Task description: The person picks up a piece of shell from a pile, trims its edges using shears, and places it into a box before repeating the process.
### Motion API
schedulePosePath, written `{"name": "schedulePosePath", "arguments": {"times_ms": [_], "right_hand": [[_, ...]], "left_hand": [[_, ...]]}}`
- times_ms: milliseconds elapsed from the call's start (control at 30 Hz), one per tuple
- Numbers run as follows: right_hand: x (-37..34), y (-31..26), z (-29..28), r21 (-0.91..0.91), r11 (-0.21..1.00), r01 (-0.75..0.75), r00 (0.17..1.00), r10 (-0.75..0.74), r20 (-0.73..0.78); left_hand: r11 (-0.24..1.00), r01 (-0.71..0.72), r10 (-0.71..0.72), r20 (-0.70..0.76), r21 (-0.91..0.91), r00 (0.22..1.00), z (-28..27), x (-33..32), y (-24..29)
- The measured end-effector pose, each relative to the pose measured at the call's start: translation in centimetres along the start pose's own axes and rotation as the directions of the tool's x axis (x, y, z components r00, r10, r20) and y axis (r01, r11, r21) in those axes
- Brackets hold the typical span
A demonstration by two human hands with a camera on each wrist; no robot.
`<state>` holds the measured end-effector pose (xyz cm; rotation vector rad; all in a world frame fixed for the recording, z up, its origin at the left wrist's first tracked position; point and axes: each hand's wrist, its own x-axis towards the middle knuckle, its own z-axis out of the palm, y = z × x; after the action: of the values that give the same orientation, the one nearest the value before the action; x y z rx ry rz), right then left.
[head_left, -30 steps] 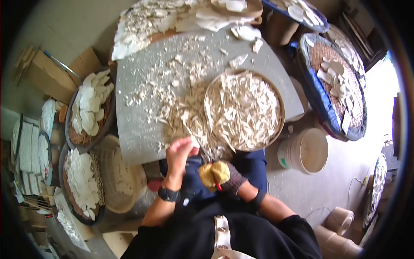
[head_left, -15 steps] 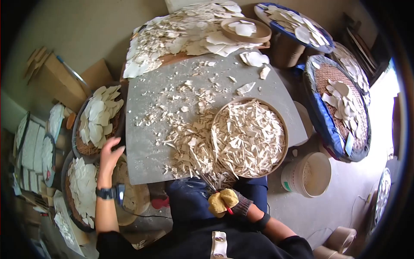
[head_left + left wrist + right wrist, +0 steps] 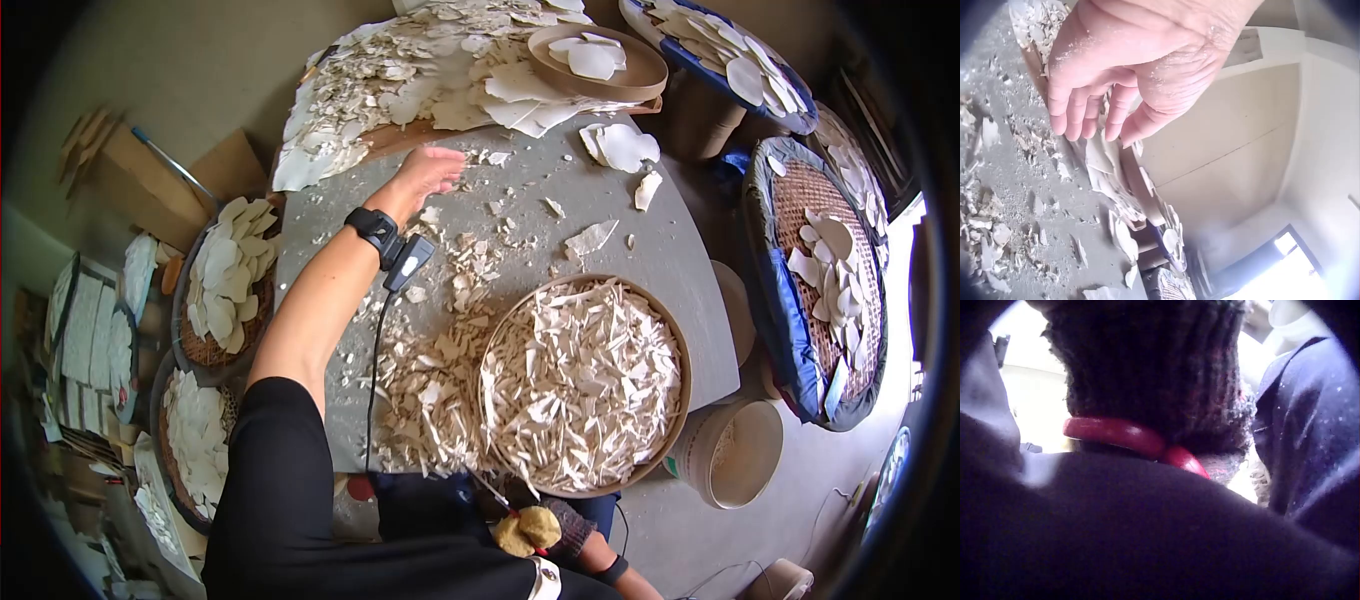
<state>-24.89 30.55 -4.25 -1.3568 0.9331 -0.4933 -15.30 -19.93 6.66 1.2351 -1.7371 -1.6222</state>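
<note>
My left hand is bare and reaches over the far left part of the grey table. In the left wrist view its fingers hang loosely bent and hold nothing. Just beyond it lies a heap of flat white pieces. My right hand, in a dark knit glove with yellow finger covers, stays low by my lap. It grips red-handled scissors, whose metal blades point toward the table's near edge. My clothing hides much of this grip in the right wrist view.
A round tray of white slivers stands at the table's near right, beside a loose pile. A smaller tray sits at the back. Padded baskets flank the table; a bucket stands right. A cable hangs from my left wrist.
My left hand went from near the right hand out to the left baskets, then forward over the table's far left. The right hand still holds the scissors by my lap.
</note>
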Motion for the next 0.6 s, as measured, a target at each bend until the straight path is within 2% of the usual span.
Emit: {"name": "schedulePosePath", "arguments": {"times_ms": [100, 133, 267, 367, 400, 500, 533, 600], "right_hand": [[1.5, 0.7, -0.8, 0.009, 1.0, 0.024, 0.999, -0.024, -0.021], [1.9, 0.9, -1.0, 0.015, 1.0, 0.021, 0.999, -0.021, -0.027], [2.9, 1.7, -2.4, 0.033, 0.999, -0.008, 0.997, 0.01, -0.075], [3.4, 2.4, -3.3, 0.052, 0.998, -0.045, 0.992, 0.051, -0.115], [3.6, 2.6, -3.8, 0.059, 0.997, -0.058, 0.99, 0.065, -0.126], [4.1, 3.3, -5.3, 0.084, 0.991, -0.1, 0.981, 0.112, -0.159], [4.2, 3.5, -5.6, 0.09, 0.99, -0.113, 0.977, 0.127, -0.173], [4.4, 3.9, -6.2, 0.108, 0.986, -0.13, 0.97, 0.149, -0.193]], "left_hand": [[0.996, 0.07, -0.072, -0.032, -0.064, 0.997, -0.1, 3.0, -2.2], [0.981, 0.08, -0.091, -0.056, -0.179, 0.994, 0.0, 4.0, -2.6], [0.939, 0.005, 0.002, 0.017, -0.344, 1.0, 1.6, 8.6, -3.5], [0.891, 0.028, -0.018, 0.027, -0.454, 0.999, 3.2, 14.3, -4.2], [0.895, 0.025, -0.037, -0.018, -0.446, 0.999, 4.2, 15.6, -4.3], [0.834, 0.08, -0.116, -0.032, -0.546, 0.993, 6.8, 19.1, -4.9], [0.814, 0.086, -0.072, 0.047, -0.574, 0.996, 7.2, 19.9, -5.2], [0.763, 0.053, -0.028, 0.049, -0.645, 0.998, 8.2, 20.8, -5.2]]}}
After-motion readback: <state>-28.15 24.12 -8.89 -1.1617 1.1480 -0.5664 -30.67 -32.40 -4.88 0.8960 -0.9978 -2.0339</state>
